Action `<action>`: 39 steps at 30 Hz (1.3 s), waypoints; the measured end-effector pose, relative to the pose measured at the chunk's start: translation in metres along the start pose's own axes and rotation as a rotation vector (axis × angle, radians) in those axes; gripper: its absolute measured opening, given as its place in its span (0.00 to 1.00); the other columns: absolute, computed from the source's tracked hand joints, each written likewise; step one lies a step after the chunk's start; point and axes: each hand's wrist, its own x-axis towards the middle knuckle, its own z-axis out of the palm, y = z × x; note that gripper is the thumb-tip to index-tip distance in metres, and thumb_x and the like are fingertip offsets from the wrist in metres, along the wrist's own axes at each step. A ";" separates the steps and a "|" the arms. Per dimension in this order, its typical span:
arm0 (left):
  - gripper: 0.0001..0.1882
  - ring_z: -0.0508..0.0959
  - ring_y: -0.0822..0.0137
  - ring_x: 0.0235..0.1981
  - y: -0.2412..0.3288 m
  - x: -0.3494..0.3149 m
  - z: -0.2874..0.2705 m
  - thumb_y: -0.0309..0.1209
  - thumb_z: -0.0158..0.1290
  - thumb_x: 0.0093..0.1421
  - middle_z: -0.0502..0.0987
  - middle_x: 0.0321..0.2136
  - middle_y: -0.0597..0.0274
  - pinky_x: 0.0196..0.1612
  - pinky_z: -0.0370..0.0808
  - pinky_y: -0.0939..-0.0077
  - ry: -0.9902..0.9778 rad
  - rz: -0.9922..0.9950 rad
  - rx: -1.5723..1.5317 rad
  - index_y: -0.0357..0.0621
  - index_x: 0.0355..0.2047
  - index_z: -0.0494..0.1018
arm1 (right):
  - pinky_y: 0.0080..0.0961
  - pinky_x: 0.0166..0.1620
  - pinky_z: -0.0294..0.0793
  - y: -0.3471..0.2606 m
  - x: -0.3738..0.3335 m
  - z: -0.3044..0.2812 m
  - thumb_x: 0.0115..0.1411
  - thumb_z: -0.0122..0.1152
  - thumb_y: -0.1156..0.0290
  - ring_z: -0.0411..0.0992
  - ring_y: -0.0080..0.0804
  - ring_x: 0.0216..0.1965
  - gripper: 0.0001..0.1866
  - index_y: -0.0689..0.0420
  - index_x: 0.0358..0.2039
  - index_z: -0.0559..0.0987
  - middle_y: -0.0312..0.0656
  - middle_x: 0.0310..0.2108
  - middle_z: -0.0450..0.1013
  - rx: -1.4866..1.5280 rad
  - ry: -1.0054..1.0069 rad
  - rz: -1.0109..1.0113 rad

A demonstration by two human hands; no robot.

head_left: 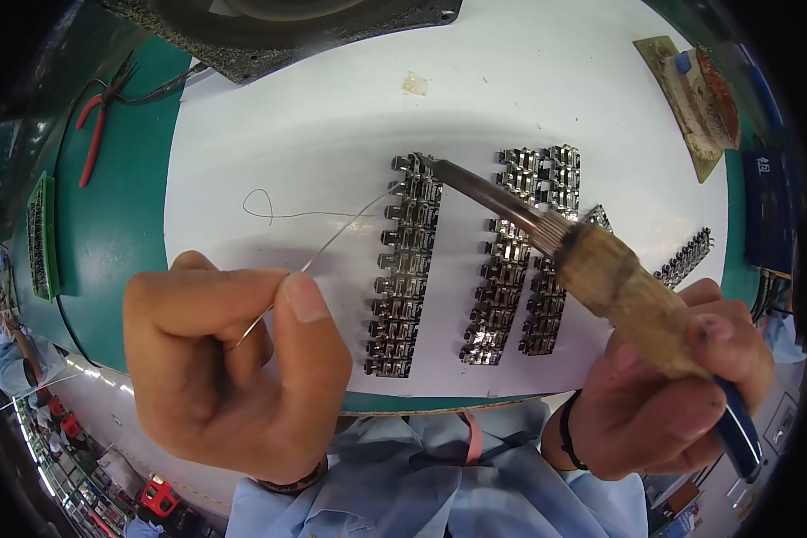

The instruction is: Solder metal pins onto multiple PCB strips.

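Note:
My left hand (242,359) pinches a thin solder wire (336,235) between thumb and forefinger. The wire slants up to the upper part of the leftmost row of small shiny metal parts (405,278). In my right hand (672,386) is a soldering iron (601,278) with a worn tan handle and a dark metal barrel. Its tip reaches the top end of that same row, close to the wire's end; whether the two touch is hard to tell. Two more rows of metal parts (502,287) lie to the right, partly hidden behind the iron.
A white sheet (287,134) covers the green bench (125,233). Red-handled pliers (94,143) lie at the far left, near a green tray (40,238). A stand with a sponge-like block (704,99) sits far right. A short row of metal parts (686,255) lies below it. Dark equipment (287,31) fills the far edge.

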 end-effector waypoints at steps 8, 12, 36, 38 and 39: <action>0.07 0.52 0.82 0.21 0.001 -0.002 0.001 0.19 0.57 0.59 0.56 0.14 0.78 0.27 0.48 0.83 -0.002 -0.019 0.033 0.38 0.28 0.69 | 0.20 0.33 0.61 0.003 -0.006 -0.024 0.68 0.45 0.61 0.60 0.26 0.29 0.20 0.70 0.43 0.68 0.44 0.33 0.65 0.058 -0.064 0.041; 0.06 0.52 0.82 0.21 0.004 -0.002 0.002 0.20 0.57 0.59 0.55 0.14 0.78 0.27 0.48 0.83 -0.007 -0.040 0.049 0.38 0.28 0.69 | 0.21 0.34 0.62 0.007 -0.002 -0.028 0.68 0.44 0.62 0.60 0.27 0.30 0.19 0.70 0.43 0.68 0.45 0.34 0.65 0.088 -0.098 0.058; 0.06 0.51 0.83 0.20 0.002 0.000 0.004 0.17 0.58 0.57 0.57 0.15 0.77 0.26 0.47 0.84 -0.018 -0.036 0.030 0.37 0.28 0.70 | 0.22 0.33 0.64 0.016 0.015 -0.041 0.68 0.41 0.65 0.61 0.25 0.29 0.20 0.73 0.45 0.68 0.48 0.36 0.64 0.055 -0.324 0.033; 0.06 0.51 0.83 0.20 0.003 0.000 0.004 0.17 0.57 0.57 0.57 0.15 0.77 0.26 0.47 0.84 -0.025 -0.038 0.039 0.37 0.28 0.70 | 0.20 0.32 0.64 0.014 0.014 -0.035 0.68 0.40 0.65 0.61 0.25 0.26 0.20 0.73 0.45 0.68 0.48 0.36 0.65 0.034 -0.281 0.032; 0.06 0.51 0.83 0.20 0.004 0.001 0.004 0.17 0.57 0.57 0.57 0.15 0.77 0.26 0.47 0.84 -0.035 -0.050 0.054 0.37 0.28 0.70 | 0.20 0.31 0.63 0.013 0.013 -0.033 0.68 0.40 0.66 0.61 0.24 0.25 0.20 0.73 0.44 0.68 0.49 0.35 0.65 0.024 -0.259 0.031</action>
